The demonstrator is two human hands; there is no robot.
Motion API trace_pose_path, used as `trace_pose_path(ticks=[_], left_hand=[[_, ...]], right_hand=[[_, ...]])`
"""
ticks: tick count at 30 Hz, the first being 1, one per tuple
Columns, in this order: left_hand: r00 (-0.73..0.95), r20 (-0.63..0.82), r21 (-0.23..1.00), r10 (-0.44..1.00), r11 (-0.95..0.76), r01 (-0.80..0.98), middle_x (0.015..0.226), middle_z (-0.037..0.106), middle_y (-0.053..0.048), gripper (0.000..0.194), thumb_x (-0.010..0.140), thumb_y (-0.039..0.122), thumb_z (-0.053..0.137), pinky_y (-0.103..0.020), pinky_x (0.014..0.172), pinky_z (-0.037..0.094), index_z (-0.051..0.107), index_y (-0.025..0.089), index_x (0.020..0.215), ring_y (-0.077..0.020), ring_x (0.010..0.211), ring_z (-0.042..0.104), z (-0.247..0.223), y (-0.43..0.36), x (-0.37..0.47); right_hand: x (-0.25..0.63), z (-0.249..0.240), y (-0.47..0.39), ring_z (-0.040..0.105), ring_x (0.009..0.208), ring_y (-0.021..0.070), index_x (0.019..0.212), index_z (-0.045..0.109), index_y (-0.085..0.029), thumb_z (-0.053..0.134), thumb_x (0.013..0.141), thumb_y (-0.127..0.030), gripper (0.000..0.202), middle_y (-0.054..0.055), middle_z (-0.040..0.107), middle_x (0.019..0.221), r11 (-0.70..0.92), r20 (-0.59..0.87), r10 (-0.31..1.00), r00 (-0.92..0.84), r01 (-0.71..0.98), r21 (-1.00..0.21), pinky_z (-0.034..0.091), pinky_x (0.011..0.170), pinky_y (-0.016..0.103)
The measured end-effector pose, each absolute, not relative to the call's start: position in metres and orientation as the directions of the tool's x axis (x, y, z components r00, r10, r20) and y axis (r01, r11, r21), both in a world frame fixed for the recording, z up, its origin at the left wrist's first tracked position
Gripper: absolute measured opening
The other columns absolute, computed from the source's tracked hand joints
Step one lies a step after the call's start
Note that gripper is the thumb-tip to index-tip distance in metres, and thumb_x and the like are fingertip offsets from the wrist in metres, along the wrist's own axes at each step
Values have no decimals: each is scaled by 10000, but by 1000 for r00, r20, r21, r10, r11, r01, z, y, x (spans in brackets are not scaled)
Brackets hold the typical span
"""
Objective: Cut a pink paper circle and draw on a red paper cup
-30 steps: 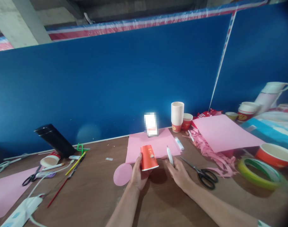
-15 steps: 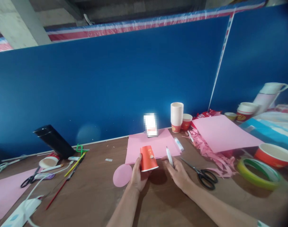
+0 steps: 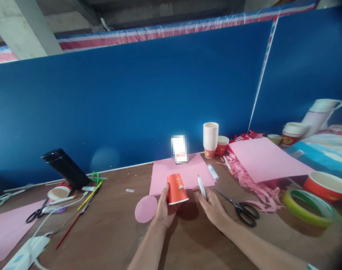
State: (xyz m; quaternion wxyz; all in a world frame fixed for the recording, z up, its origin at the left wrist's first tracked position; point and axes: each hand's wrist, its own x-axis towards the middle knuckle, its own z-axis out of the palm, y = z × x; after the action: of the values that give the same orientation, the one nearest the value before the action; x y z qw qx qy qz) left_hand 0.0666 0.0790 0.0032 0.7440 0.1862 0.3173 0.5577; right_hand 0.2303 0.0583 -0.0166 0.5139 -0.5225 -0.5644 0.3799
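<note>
Fingers of my left hand [image 3: 164, 210] wrap round a red paper cup [image 3: 177, 189], its wide white rim tilted down toward me. A white marker pen [image 3: 201, 186] is gripped in my right hand [image 3: 212, 208], tip pointing up and away, a short gap from the cup. Beside my left wrist lies a pink paper circle [image 3: 146, 209]. Behind the cup, pink paper sheets [image 3: 162, 174] lie flat, with a glue stick [image 3: 213, 172] at their right edge. Black-handled scissors [image 3: 244, 212] rest right of my right hand.
Stacked paper cups [image 3: 210, 137] stand by the blue partition [image 3: 148, 93]. To the right are shredded pink paper [image 3: 244, 176], a roll of tape [image 3: 308, 210] and a red paper bowl [image 3: 325, 187]. On the left are a black bottle [image 3: 65, 168], brushes [image 3: 78, 215] and a power strip [image 3: 27, 253].
Both hands keep their hold on the cup and the marker pen, with almost no movement. The whole view has shifted very slightly.
</note>
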Motion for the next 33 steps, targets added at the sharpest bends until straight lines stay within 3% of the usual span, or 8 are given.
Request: trace_pose_path(ticks=[11, 33], left_hand=[[173, -272, 634, 947, 311, -708, 964, 669, -98, 406, 765, 379, 617, -295, 680, 519, 600, 115, 1072, -191, 796, 633, 3, 80, 66], [151, -295, 635, 944, 311, -707, 920, 679, -84, 379, 758, 374, 626, -290, 659, 525, 615, 124, 1043, -181, 756, 636, 6, 79, 68]], right_hand=[[231, -16, 58, 443, 582, 140, 934, 615, -150, 456, 846, -440, 342, -2, 523, 638, 196, 218, 973, 72, 237, -951, 375, 555, 234], [232, -18, 59, 509, 642, 149, 940, 611, -150, 461, 861, -402, 303, 10, 587, 706, 225, 250, 966, 68, 263, -938, 408, 621, 235]])
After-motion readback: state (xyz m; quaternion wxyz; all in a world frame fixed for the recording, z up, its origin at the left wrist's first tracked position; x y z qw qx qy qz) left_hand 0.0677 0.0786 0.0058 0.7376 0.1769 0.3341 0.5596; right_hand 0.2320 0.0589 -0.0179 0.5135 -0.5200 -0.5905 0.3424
